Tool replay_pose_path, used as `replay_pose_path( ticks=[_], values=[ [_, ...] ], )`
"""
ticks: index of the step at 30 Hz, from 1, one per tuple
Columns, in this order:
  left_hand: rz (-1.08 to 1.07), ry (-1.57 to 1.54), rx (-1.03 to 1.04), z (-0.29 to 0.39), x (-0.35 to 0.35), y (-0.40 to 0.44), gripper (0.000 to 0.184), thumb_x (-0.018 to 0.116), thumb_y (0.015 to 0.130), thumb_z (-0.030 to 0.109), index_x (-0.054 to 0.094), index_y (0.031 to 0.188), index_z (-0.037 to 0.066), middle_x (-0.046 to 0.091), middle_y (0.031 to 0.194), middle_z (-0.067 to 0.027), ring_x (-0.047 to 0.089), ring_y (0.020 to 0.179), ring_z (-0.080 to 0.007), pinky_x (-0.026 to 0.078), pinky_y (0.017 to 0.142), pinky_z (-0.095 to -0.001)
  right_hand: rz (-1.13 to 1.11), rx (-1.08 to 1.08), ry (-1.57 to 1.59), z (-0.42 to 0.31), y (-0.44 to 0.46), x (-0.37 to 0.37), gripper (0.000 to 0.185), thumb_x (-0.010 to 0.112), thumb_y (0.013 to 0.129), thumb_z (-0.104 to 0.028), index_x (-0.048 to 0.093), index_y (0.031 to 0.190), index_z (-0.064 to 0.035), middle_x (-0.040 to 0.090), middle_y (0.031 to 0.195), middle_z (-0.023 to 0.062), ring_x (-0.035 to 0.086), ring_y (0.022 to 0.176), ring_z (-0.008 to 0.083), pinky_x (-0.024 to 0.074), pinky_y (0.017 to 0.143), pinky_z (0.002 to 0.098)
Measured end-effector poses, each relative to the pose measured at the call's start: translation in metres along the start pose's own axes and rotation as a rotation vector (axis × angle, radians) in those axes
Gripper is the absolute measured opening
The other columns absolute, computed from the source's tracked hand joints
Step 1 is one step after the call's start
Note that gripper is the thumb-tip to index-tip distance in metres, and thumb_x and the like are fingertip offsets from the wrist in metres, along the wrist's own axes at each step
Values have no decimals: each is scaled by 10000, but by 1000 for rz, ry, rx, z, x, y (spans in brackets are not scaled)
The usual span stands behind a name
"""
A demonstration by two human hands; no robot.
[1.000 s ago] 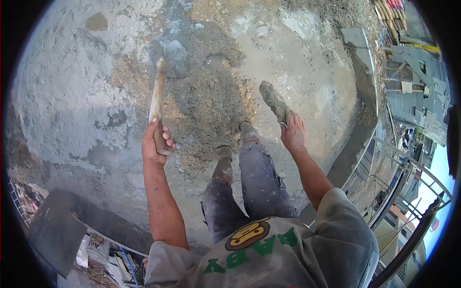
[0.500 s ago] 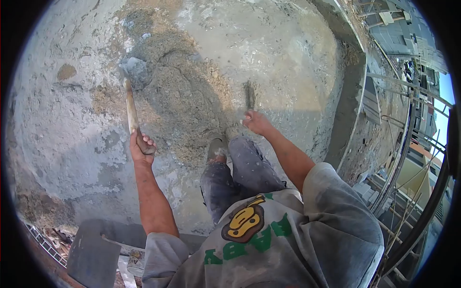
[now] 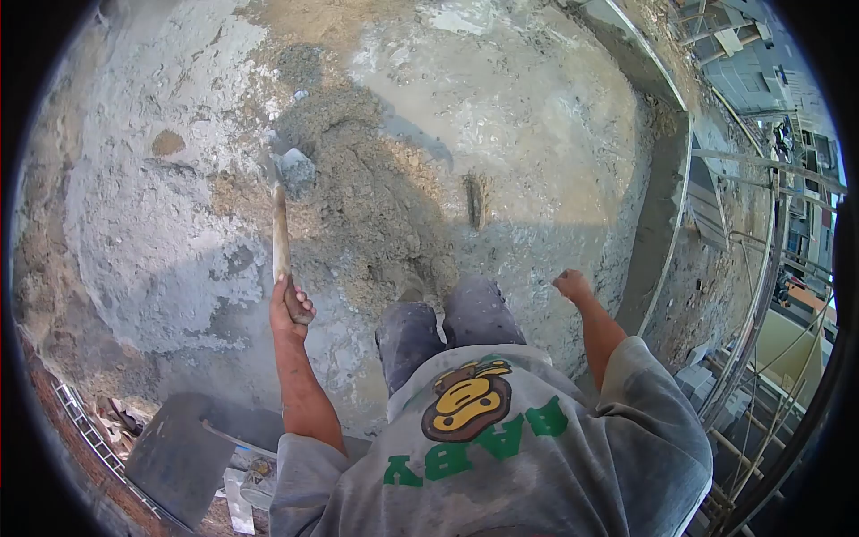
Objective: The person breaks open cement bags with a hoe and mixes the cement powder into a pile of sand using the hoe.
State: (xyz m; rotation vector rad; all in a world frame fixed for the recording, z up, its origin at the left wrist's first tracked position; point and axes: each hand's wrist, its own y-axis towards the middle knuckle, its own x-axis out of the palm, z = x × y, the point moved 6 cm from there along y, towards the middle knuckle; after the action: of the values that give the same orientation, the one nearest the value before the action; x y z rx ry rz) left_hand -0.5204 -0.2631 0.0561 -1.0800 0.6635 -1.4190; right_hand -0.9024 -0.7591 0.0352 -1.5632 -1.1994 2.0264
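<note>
My left hand is closed around the end of a long wooden handle of a hoe. Its grey metal blade rests at the left edge of a heap of wet mortar. My right hand hangs over the smooth wet floor to the right of my knees, away from the hoe. Its fingers are curled together, with a small pale spot at their tips too tiny to name. My shoes are mostly hidden by my trousers and the mortar.
A narrow brownish block stands right of the heap. A low cement kerb runs along the right, with poles beyond. Behind my left arm are a dark sheet, a bucket and a ladder.
My right hand has drawn back toward my body and to the right, away from the block. In the view, the left hand and hoe sit further right and lower as the camera shifts.
</note>
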Motion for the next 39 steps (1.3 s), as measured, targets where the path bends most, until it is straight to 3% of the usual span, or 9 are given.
replay_pose_path(
  ticks=[1,6,12,15,16,20,24,29,39],
  values=[
    [3,-32,-19,-11,-7,2,354,571,749,454,448,717,123,442,517,14,445,421,-148,383,418,-305,11,-33,-21,9,-1,13,311,608,682,-307,616,806,-22,625,723,136,614,686,267,484,629,349],
    [15,-76,-38,-23,-7,11,345,570,755,439,447,718,118,459,533,-1,457,432,-153,392,424,-307,-9,-47,380,9,7,45,229,596,718,-206,593,819,-1,577,643,77,566,533,146,450,445,282],
    [-32,-67,17,29,-1,26,316,594,753,385,435,736,112,458,533,-8,451,425,-168,396,426,-337,-9,-25,576,-14,-78,11,275,569,746,-205,560,929,0,573,690,72,555,535,141,446,438,262],
    [-42,-53,23,18,-27,16,311,589,756,383,441,724,112,455,523,-9,452,423,-170,395,426,-340,51,40,668,-11,-92,-11,263,573,749,-181,556,940,-1,576,697,77,557,530,148,452,442,274],
    [-51,-43,-17,7,-38,1,307,587,756,379,447,714,109,453,517,-10,451,416,-170,395,421,-337,83,102,655,-23,-105,-26,241,570,726,-197,555,860,4,536,617,45,520,485,125,410,399,272],
    [14,-16,-82,-32,-70,-54,302,583,754,367,466,684,98,455,505,-19,444,390,-167,383,378,-321,-75,151,603,-22,-57,-47,195,544,730,-186,526,810,-10,512,591,39,488,453,127,389,368,282],
    [49,105,-94,-38,-76,-63,281,573,760,348,477,695,92,462,513,-29,443,386,-164,369,349,-315,178,-158,465,-138,-73,-125,282,545,756,-223,565,924,4,559,703,68,537,555,130,421,460,271],
    [88,164,-140,-66,-83,-74,259,561,766,332,481,730,88,469,535,-41,440,391,-172,361,351,-327,97,-512,488,-243,-77,-140,369,556,748,-251,554,1004,15,588,770,82,570,629,143,444,528,256],
    [237,-42,-265,-75,-130,-143,246,545,779,321,472,734,90,477,551,-51,453,408,-182,357,359,-338,-198,-312,249,-329,3,-72,224,567,736,-155,552,889,7,543,654,73,517,473,154,392,376,270]
  ],
)
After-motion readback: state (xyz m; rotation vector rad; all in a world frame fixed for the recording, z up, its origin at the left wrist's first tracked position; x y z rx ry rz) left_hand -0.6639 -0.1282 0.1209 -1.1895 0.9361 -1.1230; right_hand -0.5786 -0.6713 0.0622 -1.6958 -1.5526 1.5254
